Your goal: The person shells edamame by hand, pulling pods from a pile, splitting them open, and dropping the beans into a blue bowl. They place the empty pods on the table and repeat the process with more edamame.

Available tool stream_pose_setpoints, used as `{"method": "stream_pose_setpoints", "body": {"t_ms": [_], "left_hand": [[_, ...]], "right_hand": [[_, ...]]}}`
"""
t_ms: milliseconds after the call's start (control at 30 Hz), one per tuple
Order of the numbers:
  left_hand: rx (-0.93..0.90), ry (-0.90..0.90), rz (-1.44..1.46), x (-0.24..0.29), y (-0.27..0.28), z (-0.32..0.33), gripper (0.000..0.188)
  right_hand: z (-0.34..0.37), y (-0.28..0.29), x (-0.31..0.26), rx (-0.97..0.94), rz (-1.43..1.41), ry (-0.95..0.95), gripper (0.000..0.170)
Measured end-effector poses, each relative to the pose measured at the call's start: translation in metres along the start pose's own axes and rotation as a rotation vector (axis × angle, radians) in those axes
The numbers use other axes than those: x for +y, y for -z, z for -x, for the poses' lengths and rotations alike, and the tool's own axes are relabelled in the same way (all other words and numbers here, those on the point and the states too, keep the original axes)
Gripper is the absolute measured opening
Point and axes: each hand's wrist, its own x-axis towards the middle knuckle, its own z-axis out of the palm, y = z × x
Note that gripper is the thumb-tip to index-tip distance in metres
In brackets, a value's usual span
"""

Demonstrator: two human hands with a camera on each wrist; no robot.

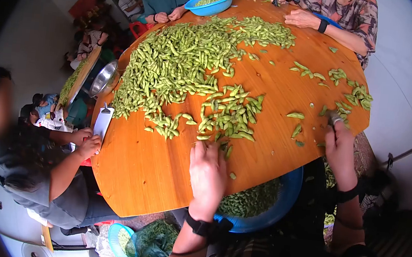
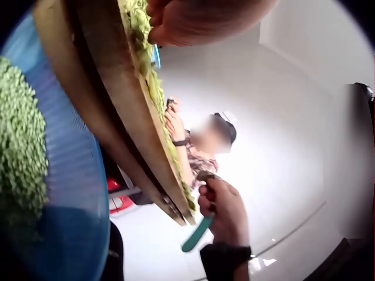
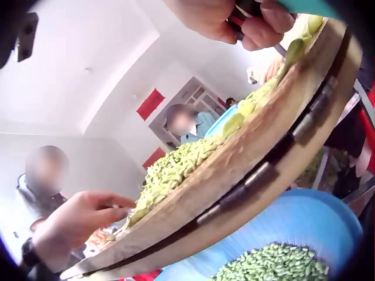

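Note:
My left hand reaches over the near table edge, its fingers touching soybean pods at the near end of a small pile. In the right wrist view the left hand points its fingers into the pods, with the tips partly hidden. Farther right, my right hand grips a tool with a teal handle; its grey end is close over the tabletop by a few pods. The tool's exact kind I cannot tell.
A large heap of pods covers the far left of the wooden table. Beneath the near edge stands a blue basin of shelled beans. People sit around the table; one at left holds a clipboard. A blue bowl stands far back.

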Motion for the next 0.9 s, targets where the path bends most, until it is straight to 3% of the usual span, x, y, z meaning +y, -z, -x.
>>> {"method": "stream_pose_setpoints", "body": {"t_ms": [33, 67, 167, 233, 300, 367, 400, 467, 567, 600, 833, 900], "left_hand": [[0.039, 0.107, -0.025, -0.005, -0.004, -0.006, 0.017], [0.005, 0.144, -0.026, -0.01, -0.006, -0.009, 0.013], [-0.038, 0.09, 0.09, -0.013, 0.005, -0.01, 0.012], [-0.037, 0.089, 0.109, -0.015, 0.003, -0.006, 0.011], [-0.033, 0.084, 0.13, -0.015, 0.003, -0.004, 0.01], [0.065, 0.16, 0.339, -0.007, 0.002, 0.002, 0.009], [0.06, 0.157, 0.341, -0.003, 0.001, 0.005, 0.009], [-0.024, 0.216, 0.577, 0.005, -0.001, 0.011, 0.016], [-0.058, 0.116, 0.487, 0.022, 0.005, 0.015, 0.026], [-0.089, 0.156, 0.501, 0.021, 0.003, 0.017, 0.03], [-0.005, 0.098, 0.511, 0.023, -0.002, 0.021, 0.028], [-0.041, 0.173, 0.508, 0.026, 0.0, 0.022, 0.028]], "right_hand": [[0.006, 0.0, -0.012, -0.084, -0.041, -0.088, 0.028], [0.011, -0.006, -0.012, -0.08, -0.073, -0.005, 0.028], [0.025, -0.023, -0.019, -0.096, -0.119, 0.077, 0.026], [0.028, -0.031, -0.036, -0.212, -0.218, 0.095, 0.026], [0.029, -0.036, -0.055, -0.428, -0.446, -0.086, 0.027], [0.028, -0.043, -0.07, -0.644, -0.663, -0.187, 0.028], [0.027, -0.047, -0.078, -0.641, -0.661, -0.192, 0.028], [0.022, -0.051, -0.092, -0.813, -0.838, -0.349, 0.014], [0.018, -0.051, -0.101, -0.885, -0.874, -0.42, 0.012], [0.018, -0.051, -0.1, -0.884, -0.874, -0.427, 0.013], [0.023, -0.05, -0.095, -0.921, -0.811, -0.436, 0.016], [0.025, -0.049, -0.095, -0.931, -0.829, -0.462, 0.015]]}}
